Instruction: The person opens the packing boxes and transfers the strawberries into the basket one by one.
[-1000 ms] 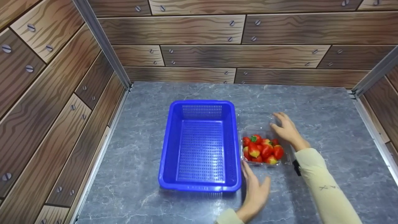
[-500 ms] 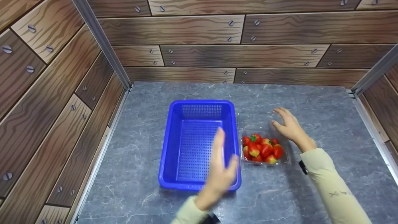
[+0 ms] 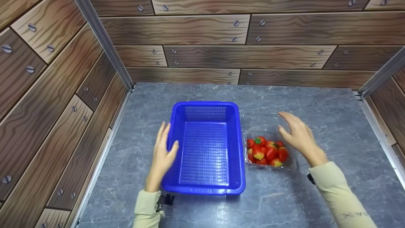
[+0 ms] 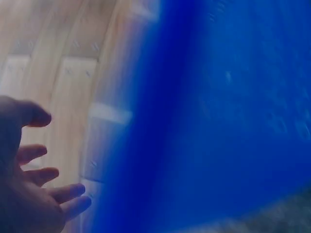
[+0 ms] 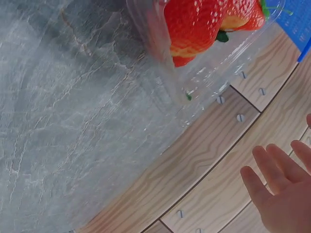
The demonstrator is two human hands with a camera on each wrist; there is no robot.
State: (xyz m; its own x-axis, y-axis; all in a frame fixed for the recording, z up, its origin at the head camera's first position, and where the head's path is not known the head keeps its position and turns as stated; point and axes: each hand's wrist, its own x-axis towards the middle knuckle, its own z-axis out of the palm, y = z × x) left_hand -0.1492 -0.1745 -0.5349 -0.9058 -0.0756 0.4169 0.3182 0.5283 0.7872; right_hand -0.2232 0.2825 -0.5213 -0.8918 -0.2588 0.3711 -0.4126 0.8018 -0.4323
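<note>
A blue plastic basket with a perforated floor stands on the grey table, nothing inside it. My left hand is at the basket's left rim, fingers extended; whether it touches the rim I cannot tell. To the basket's right, a clear plastic box holds several strawberries, red with some yellowish tips. Its clear lid appears folded back on the far side. Beside the box's right edge hovers my right hand, fingers loosely spread and holding nothing. The right wrist view shows the strawberries close up, apart from the fingers.
The grey marbled table extends around the basket and box. Walls with a wood-plank print close it in at the back and both sides. A metal strip runs along the left edge.
My left hand has swung from the box's near side across the basket to its left rim. The right hand has shifted slightly right, away from the box. Basket and strawberries look unmoved.
</note>
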